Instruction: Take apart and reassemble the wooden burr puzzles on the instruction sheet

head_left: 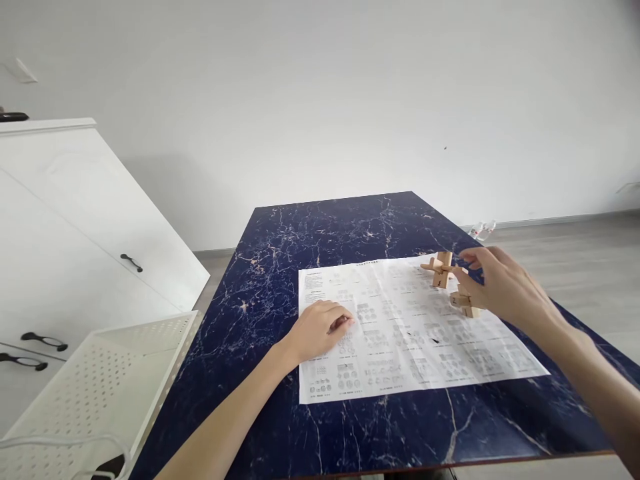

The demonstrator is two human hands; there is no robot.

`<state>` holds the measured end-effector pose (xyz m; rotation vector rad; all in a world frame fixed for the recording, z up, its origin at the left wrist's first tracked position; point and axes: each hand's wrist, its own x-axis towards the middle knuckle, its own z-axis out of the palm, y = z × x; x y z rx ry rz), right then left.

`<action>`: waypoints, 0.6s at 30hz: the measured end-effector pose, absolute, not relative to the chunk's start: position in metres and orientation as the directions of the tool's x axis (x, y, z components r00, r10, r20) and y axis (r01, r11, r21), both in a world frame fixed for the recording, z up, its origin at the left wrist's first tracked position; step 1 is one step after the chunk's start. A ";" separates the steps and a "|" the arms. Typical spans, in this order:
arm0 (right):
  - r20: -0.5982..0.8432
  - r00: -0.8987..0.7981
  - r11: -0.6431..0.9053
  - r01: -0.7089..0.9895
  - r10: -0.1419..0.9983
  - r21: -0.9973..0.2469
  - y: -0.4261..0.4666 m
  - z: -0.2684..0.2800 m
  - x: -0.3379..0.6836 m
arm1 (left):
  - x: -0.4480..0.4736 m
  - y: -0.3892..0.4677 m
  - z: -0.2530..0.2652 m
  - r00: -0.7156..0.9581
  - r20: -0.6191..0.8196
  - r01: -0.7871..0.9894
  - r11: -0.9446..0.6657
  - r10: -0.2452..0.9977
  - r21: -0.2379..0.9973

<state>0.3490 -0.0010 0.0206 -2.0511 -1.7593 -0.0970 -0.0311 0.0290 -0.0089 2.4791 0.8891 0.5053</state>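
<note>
A white sheet [350, 393] printed with rows of small diagrams and text lies on the dark blue marbled table. My left hand [323, 328] rests on its left part, fingers curled in and thumb against the forefinger, with nothing visible in them. Towards the sheet's right side stand two cross-shaped groups of interlocking wooden puzzle pieces: the far wooden puzzle [440, 270] and the nearer wooden puzzle [465, 301], both marked with dark numbers. Just over them hovers my right hand [493, 280], thumb and forefinger apart. Its thumb tip is beside the far puzzle; whether they touch is unclear.
The marbled table [320, 230] has a far edge near a pale wall. On the left stand a white cabinet [100, 220] with black handles and a perforated white basket [150, 380] with a cable across it. Clear, patterned objects [483, 231] show beyond the table's right edge.
</note>
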 end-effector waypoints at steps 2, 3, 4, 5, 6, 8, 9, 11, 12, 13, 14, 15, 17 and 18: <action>0.247 0.150 -0.098 0.972 0.957 -0.212 0.013 0.022 0.358 | -0.031 0.029 -0.010 0.728 0.191 0.496 -0.698 0.659 0.516; 0.197 0.138 -0.101 0.977 0.971 -0.186 0.018 0.023 0.362 | -0.031 0.029 -0.010 0.729 0.194 0.496 -0.702 0.657 0.512; 0.154 0.143 -0.118 0.980 0.978 -0.163 0.024 0.024 0.365 | -0.031 0.029 -0.010 0.730 0.196 0.496 -0.705 0.655 0.507; 0.117 0.148 -0.131 0.981 0.982 -0.143 0.028 0.025 0.367 | -0.031 0.028 -0.010 0.732 0.198 0.495 -0.708 0.652 0.504; 0.094 0.146 -0.134 0.983 0.985 -0.124 0.032 0.026 0.368 | -0.031 0.028 -0.010 0.734 0.199 0.493 -0.711 0.649 0.501; 0.089 0.137 -0.128 0.986 0.987 -0.103 0.037 0.027 0.368 | -0.032 0.028 -0.010 0.737 0.203 0.489 -0.716 0.645 0.498; 0.098 0.124 -0.115 0.989 0.987 -0.096 0.038 0.027 0.368 | -0.032 0.028 -0.010 0.738 0.204 0.488 -0.718 0.643 0.497; 0.124 0.094 -0.084 0.993 0.988 -0.084 0.040 0.025 0.367 | -0.032 0.029 -0.010 0.738 0.207 0.487 -0.719 0.642 0.495; 0.142 0.078 -0.067 0.995 0.987 -0.078 0.040 0.024 0.367 | -0.032 0.029 -0.010 0.738 0.209 0.487 -0.720 0.642 0.495; 0.167 0.061 -0.050 0.996 0.984 -0.073 0.039 0.022 0.367 | -0.032 0.029 -0.010 0.737 0.210 0.486 -0.720 0.642 0.494; 0.197 0.047 -0.035 0.997 0.979 -0.068 0.039 0.021 0.367 | -0.032 0.029 -0.010 0.737 0.212 0.486 -0.721 0.642 0.494; 0.227 0.033 -0.019 0.998 0.973 -0.063 0.039 0.020 0.367 | -0.032 0.028 -0.010 0.737 0.214 0.485 -0.722 0.641 0.493; 0.305 0.005 0.011 0.999 0.952 -0.053 0.038 0.017 0.366 | -0.032 0.028 -0.010 0.737 0.217 0.484 -0.724 0.640 0.492; 0.347 -0.009 0.027 0.999 0.938 -0.047 0.037 0.017 0.365 | -0.031 0.027 -0.010 0.737 0.219 0.484 -0.725 0.640 0.490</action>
